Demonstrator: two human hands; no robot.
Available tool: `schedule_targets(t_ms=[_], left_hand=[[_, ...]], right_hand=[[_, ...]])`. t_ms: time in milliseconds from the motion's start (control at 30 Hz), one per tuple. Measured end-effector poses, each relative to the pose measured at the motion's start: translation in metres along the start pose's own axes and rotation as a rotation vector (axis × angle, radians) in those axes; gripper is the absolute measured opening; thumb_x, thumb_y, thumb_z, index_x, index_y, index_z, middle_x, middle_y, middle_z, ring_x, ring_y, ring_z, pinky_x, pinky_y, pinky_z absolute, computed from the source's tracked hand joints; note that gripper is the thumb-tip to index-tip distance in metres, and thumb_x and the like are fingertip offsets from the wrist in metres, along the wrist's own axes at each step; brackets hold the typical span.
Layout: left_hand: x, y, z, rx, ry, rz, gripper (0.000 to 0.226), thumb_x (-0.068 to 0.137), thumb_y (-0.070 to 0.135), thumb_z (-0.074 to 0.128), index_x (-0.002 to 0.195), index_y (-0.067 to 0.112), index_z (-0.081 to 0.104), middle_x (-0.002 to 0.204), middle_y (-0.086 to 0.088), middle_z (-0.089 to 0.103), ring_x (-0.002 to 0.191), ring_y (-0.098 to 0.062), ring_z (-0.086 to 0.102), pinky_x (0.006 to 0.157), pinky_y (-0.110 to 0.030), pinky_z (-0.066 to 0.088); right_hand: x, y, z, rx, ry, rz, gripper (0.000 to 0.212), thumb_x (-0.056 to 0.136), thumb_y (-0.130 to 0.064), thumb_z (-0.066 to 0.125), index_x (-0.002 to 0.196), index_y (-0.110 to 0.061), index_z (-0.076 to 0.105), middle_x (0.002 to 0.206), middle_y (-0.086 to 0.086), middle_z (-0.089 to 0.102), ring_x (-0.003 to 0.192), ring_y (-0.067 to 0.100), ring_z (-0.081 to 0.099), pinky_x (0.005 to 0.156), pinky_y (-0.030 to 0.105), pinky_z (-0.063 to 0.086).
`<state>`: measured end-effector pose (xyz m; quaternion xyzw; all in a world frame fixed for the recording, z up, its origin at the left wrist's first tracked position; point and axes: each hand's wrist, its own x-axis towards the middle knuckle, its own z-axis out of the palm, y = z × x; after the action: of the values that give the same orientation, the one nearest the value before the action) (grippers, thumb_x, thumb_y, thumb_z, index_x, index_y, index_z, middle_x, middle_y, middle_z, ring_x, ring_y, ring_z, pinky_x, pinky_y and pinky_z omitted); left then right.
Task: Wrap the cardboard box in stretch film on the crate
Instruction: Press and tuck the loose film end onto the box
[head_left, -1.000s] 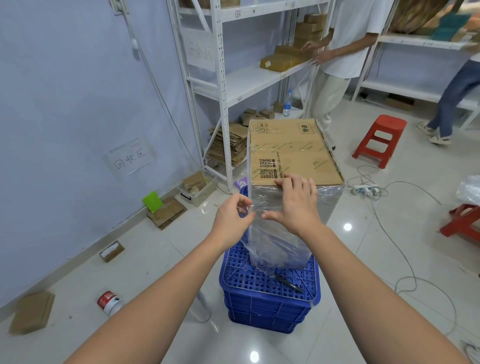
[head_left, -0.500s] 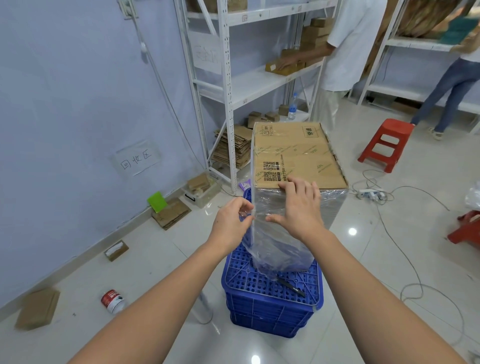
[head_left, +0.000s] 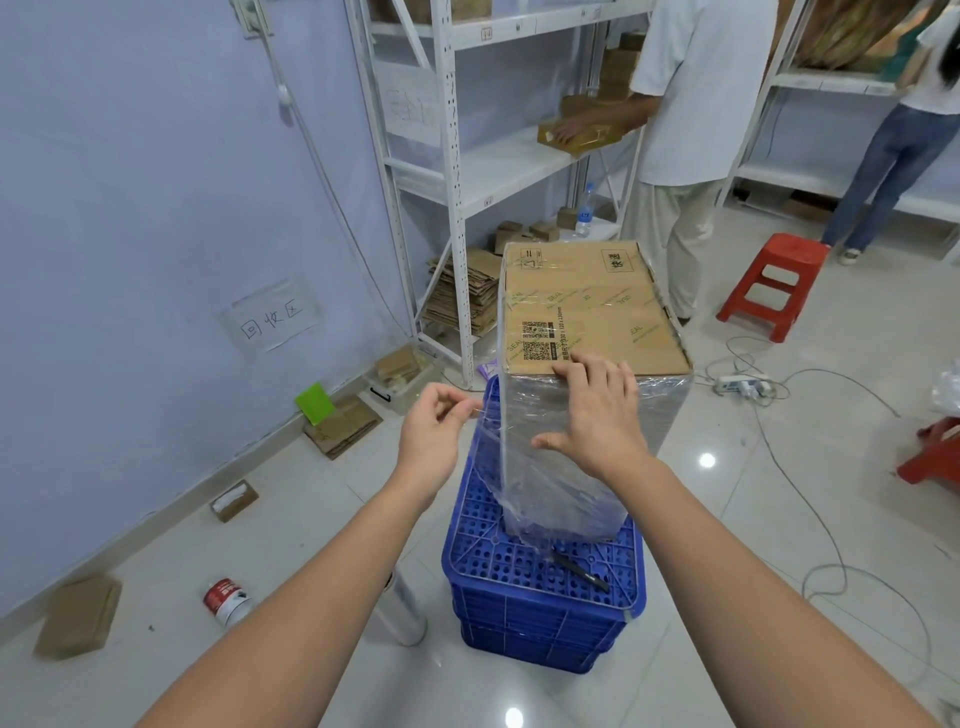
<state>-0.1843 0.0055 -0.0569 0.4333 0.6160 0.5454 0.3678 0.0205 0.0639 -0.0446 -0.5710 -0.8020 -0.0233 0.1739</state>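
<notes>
- While the cardboard box (head_left: 587, 306) stands upright on the blue crate (head_left: 540, 587), stretch film (head_left: 561, 467) covers its near face and sides; top face bare, with QR codes and printed tape.
- Crate sits on the tiled floor (head_left: 779, 519), perforated top up, box on its far half.
- Right hand (head_left: 597, 415) lies flat on the box's near face: fingers (head_left: 602, 371) straight and spread, tips at the top edge, thumb out to the left, pressing film to the cardboard.
- Left hand (head_left: 436, 431) just left of the box's near-left corner: fingers (head_left: 452, 405) curled, thumb and forefinger pinching a thin pulled-out strand of film; the strand runs taut to the corner.
- Film roll (head_left: 405, 608) on the floor, just beside the crate's left side, partly hidden by the left forearm.
- Dark pen-like thing (head_left: 582, 569) on the crate top, near edge; can't tell what it is.
- Red-and-white can (head_left: 226, 603) on the floor, well left of the crate.
</notes>
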Motion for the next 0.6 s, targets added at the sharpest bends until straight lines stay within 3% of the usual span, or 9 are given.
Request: schedule_targets(t_ms=[167,433,600], left_hand=[[0.01,0.002,-0.009,-0.161,0.119,-0.083,0.011,0.105,0.004,0.053,0.102,0.012,0.06,0.096,-0.006,0.077,0.092,-0.017,0.073,0.096,-0.038,0.057],[0.018,0.005,-0.008,-0.099,0.106,-0.054,0.011,0.105,0.005,0.055,0.104,0.016,0.058,0.096,-0.008,0.074,0.087,-0.017,0.072,0.085,-0.03,0.057],[0.03,0.004,-0.007,-0.07,0.062,-0.093,0.019,0.107,0.006,0.05,0.109,0.016,0.066,0.097,-0.007,0.07,0.086,-0.015,0.066,0.083,-0.026,0.055]], right_hand=[[-0.001,0.003,-0.001,0.013,0.009,-0.013,0.102,0.06,-0.072,0.075,0.142,-0.029,0.032,0.15,-0.001,0.029,0.143,0.022,0.02,0.121,0.048,0.003],[0.002,0.006,0.002,0.033,0.052,-0.027,0.077,0.075,-0.069,0.065,0.137,-0.03,0.042,0.145,-0.001,0.036,0.138,0.022,0.028,0.119,0.047,0.009],[0.008,0.01,-0.001,0.065,0.086,-0.032,0.058,0.084,-0.066,0.057,0.128,-0.029,0.05,0.132,-0.004,0.043,0.122,0.021,0.037,0.11,0.043,0.02]])
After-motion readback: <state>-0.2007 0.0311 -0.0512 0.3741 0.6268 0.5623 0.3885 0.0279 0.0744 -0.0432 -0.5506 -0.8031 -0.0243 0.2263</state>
